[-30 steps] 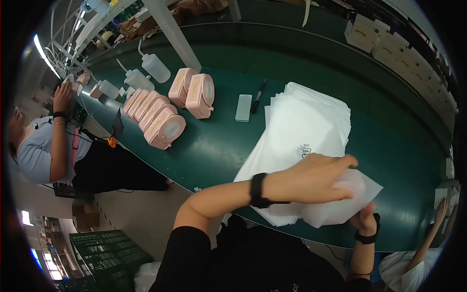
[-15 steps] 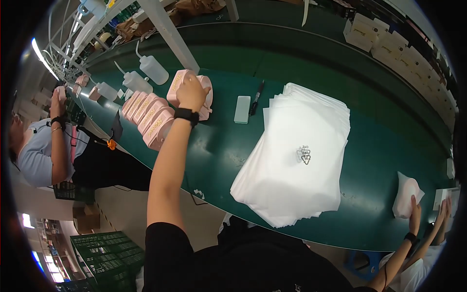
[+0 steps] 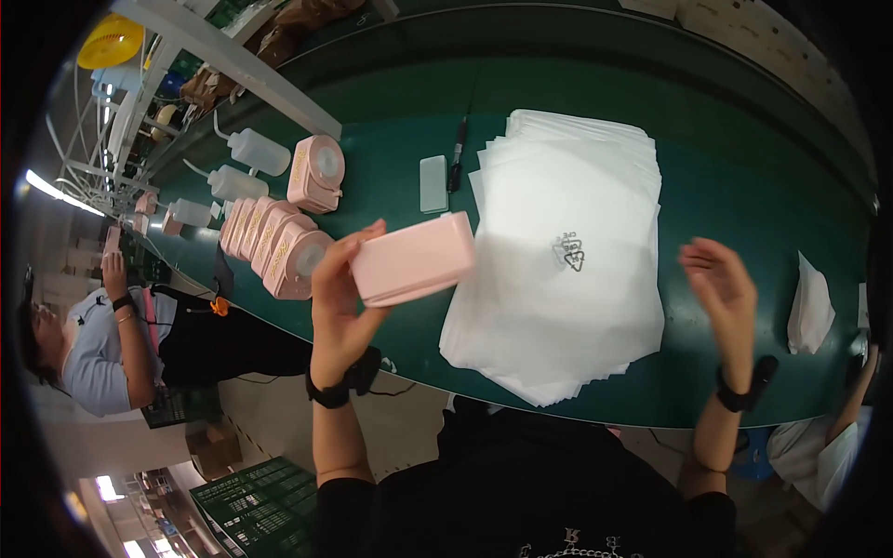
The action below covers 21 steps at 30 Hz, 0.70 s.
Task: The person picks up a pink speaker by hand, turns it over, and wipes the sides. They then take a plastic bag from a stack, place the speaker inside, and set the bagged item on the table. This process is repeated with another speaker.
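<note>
My left hand (image 3: 339,312) is closed around a pink rounded plastic device (image 3: 414,260), held up in front of me with a smooth face showing. It hangs over the table, near the left edge of a stack of white translucent plastic bags (image 3: 567,205). My right hand (image 3: 728,290) is in the air right of the stack, holding nothing, its thumb apart from the half-bent fingers. Farther right lies a pale, filled bag (image 3: 811,307). To the left stands a slanted row of pink devices (image 3: 296,260) with gold lettering, and behind it another pink device (image 3: 316,174) with a round clear window.
Beyond the stack's left side lie a pale green block (image 3: 433,184) and a black pen (image 3: 459,153). White squeeze bottles (image 3: 259,152) stand by a white metal post (image 3: 251,79). A co-worker (image 3: 102,344) is at the left; another person's arm shows at far right.
My left hand has lifted a pink device from the back left and brought it toward me. My right hand has let go of the filled bag and moved left.
</note>
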{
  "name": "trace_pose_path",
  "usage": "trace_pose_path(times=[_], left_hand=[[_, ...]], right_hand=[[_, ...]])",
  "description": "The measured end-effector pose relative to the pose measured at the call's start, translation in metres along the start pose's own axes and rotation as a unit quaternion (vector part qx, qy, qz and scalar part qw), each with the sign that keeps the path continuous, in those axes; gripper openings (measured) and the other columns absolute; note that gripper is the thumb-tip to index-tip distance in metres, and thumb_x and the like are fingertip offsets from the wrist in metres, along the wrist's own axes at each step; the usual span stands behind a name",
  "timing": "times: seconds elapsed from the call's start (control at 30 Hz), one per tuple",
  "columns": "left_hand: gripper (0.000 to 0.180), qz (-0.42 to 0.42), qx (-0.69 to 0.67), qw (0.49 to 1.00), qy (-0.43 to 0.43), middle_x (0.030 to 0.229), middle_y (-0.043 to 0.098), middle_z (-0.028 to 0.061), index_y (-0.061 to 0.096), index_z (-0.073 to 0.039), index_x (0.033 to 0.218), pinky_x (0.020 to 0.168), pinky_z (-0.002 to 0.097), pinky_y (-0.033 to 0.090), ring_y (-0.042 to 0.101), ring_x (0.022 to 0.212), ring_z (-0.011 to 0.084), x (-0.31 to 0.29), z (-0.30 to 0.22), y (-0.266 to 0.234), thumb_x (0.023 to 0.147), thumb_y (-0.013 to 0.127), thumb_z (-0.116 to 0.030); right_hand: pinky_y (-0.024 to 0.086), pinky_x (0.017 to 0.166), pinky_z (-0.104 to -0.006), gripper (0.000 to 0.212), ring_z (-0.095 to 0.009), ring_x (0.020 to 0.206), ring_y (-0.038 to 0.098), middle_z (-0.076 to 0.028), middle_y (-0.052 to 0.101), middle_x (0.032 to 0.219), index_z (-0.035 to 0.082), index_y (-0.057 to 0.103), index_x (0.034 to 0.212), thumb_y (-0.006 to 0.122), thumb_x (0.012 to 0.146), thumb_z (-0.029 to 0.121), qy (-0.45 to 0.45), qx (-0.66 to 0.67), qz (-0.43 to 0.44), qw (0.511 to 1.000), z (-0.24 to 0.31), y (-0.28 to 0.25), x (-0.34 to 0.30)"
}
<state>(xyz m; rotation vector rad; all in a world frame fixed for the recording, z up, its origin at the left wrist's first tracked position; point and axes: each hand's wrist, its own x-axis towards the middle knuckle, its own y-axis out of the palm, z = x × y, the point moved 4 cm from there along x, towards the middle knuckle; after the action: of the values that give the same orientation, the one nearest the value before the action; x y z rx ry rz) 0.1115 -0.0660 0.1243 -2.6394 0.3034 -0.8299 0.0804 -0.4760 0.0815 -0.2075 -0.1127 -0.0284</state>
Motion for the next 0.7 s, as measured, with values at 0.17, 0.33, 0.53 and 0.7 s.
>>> trace_pose_path(times=[0.17,0.33,0.53,0.7], left_hand=[[0.073,-0.082,-0.239,0.964,-0.078,0.13,0.045,0.0146,0.029,-0.006,0.135,0.099,0.039,0.04,0.047,0.122,0.0262,-0.02,-0.003,0.038,0.076,0.072,-0.008],[0.073,-0.092,-0.516,0.821,-0.228,0.132,0.044,0.0138,0.025,-0.004,0.139,0.096,0.0381,0.044,0.049,0.119,0.0249,-0.035,0.02,0.094,0.085,0.064,-0.034],[0.07,-0.075,-0.513,0.776,-0.359,0.126,0.051,0.015,0.032,-0.004,0.138,0.094,0.0388,0.045,0.053,0.113,0.0237,-0.014,0.004,0.125,0.092,0.039,-0.056],[0.069,-0.083,-0.397,0.864,-0.298,0.131,0.045,0.0172,0.026,-0.002,0.14,0.097,0.0394,0.042,0.049,0.119,0.0255,-0.001,-0.004,0.122,0.093,0.039,-0.051]], right_hand=[[0.042,0.096,-0.0366,0.061,-0.025,0.115,0.052,-0.018,0.055,0.121,-0.001,0.038,0.133,0.065,0.079,0.005,-0.081,0.096,0.087,0.988,0.043,0.083,-0.007],[0.041,0.098,-0.0411,0.081,-0.028,0.124,0.045,-0.02,0.045,0.133,0.001,0.024,0.142,0.069,0.075,0.005,-0.064,0.219,0.219,0.949,0.078,0.096,-0.03],[0.041,0.099,-0.0431,0.087,-0.029,0.123,0.046,-0.019,0.04,0.137,0.001,0.02,0.144,0.072,0.074,0.007,0.062,0.351,0.17,0.919,0.087,0.096,-0.041],[0.042,0.098,-0.0416,0.08,-0.026,0.123,0.045,-0.016,0.04,0.137,0.002,0.021,0.144,0.068,0.08,0.01,0.065,0.317,0.109,0.94,0.066,0.091,-0.04]])
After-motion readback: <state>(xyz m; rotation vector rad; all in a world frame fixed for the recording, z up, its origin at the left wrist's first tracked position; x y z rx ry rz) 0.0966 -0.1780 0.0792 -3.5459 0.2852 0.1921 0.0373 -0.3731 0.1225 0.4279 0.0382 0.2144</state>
